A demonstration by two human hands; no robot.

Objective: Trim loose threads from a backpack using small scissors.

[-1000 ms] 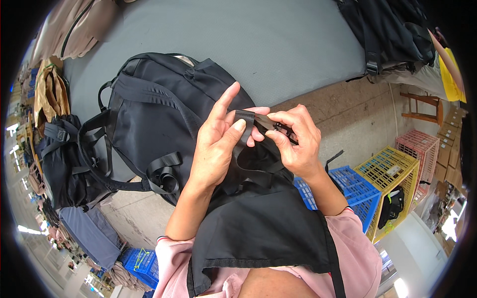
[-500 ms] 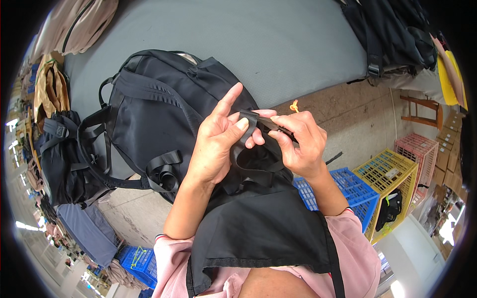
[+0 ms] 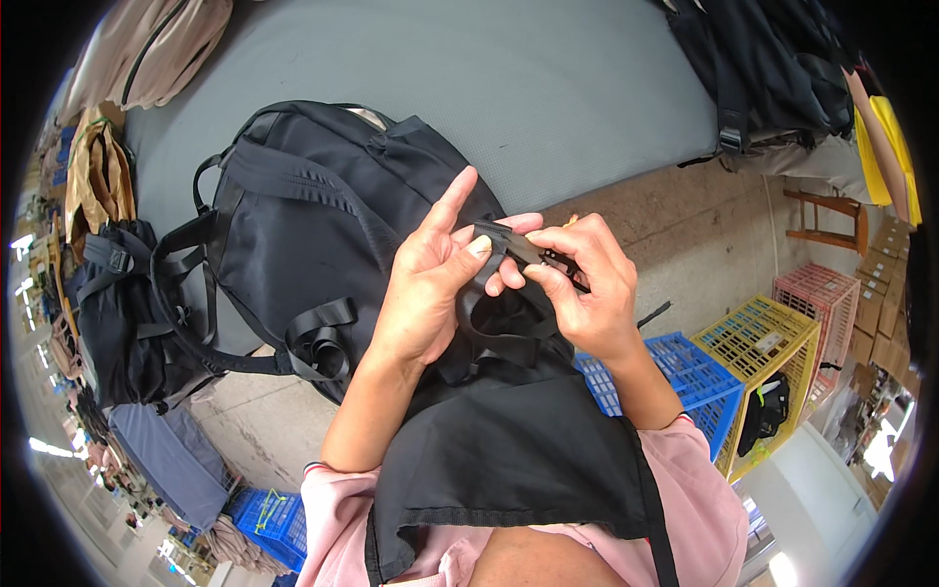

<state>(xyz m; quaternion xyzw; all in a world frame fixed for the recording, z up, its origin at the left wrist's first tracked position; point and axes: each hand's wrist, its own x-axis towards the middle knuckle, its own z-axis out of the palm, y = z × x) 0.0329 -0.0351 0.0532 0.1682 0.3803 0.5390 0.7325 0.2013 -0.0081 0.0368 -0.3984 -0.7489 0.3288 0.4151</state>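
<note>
My left hand (image 3: 416, 289) pinches the end of a black webbing strap (image 3: 494, 235) between its thumb and the fingers behind, while the index finger points straight out. From there the strap hangs in a loop toward my lap. Close to its right, my right hand (image 3: 597, 284) is closed around small dark thread snips (image 3: 531, 251), whose tips meet the strap end; the fingers hide part of them. Under and beyond my hands a black backpack (image 3: 284, 210) lies on the grey table, its shoulder straps facing up. Another strap (image 3: 323, 338) lies coiled on its near side.
The grey table (image 3: 587, 108) ends in a slanting edge near my right hand. Blue (image 3: 675, 372), yellow (image 3: 758, 338) and pink (image 3: 820, 293) plastic crates stand at right. More black bags (image 3: 768, 73) lie at the far right, and others (image 3: 122, 313) at left.
My right hand has shifted slightly left and turned, and the snips are tilted more against the strap end. The orange tag behind the hand is now mostly hidden. My left hand hardly moves.
</note>
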